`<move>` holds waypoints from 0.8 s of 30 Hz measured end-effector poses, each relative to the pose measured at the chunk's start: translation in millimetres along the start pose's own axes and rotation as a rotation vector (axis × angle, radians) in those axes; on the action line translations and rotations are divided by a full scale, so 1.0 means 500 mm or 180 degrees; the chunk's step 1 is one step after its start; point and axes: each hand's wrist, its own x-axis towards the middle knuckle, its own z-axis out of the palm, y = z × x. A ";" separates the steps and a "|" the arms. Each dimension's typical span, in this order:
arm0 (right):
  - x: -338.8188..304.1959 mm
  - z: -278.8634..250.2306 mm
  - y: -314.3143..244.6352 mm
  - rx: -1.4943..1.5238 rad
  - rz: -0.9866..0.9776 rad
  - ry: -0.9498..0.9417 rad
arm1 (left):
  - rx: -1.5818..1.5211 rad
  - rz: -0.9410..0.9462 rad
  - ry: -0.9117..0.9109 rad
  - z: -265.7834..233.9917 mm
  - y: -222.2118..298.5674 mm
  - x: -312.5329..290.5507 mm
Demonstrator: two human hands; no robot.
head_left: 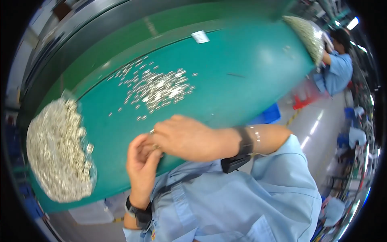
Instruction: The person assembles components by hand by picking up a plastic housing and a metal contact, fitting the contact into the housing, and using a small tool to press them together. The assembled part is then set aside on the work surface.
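My right hand (pixel 183 137) reaches across to the left, its fingers closed and meeting my left hand just above the near edge of the green table (pixel 217 92). A small shiny metal piece (pixel 152 131) shows at its fingertips. My left hand (pixel 142 161) has its fingers curled and thumb raised against the right hand's fingers; what it pinches is mostly hidden. Beyond the hands lies a loose spread of small silvery metal parts (pixel 161 88). To the left rests a clear plastic bag (pixel 52 161) full of similar-looking pale metallic parts.
A small white paper label (pixel 200 37) and a thin dark strip (pixel 235 75) lie on the table. Another bulging bag (pixel 304 36) stands at the far right, beside a co-worker (pixel 338 70) in blue. Red (pixel 308 94) and blue bins (pixel 268 115) are below the table's right edge.
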 end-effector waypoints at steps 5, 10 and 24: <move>-0.043 -0.027 0.013 0.0530 0.0302 0.0231 | 0.0548 -0.0013 -0.0024 -0.009 0.014 0.005; -0.168 -0.147 0.171 -0.1100 0.1365 0.0759 | 0.0618 0.0106 0.0020 -0.004 0.020 0.014; -0.168 -0.176 0.167 0.0077 0.2544 0.0454 | 0.0863 0.0210 0.0064 0.009 0.020 0.012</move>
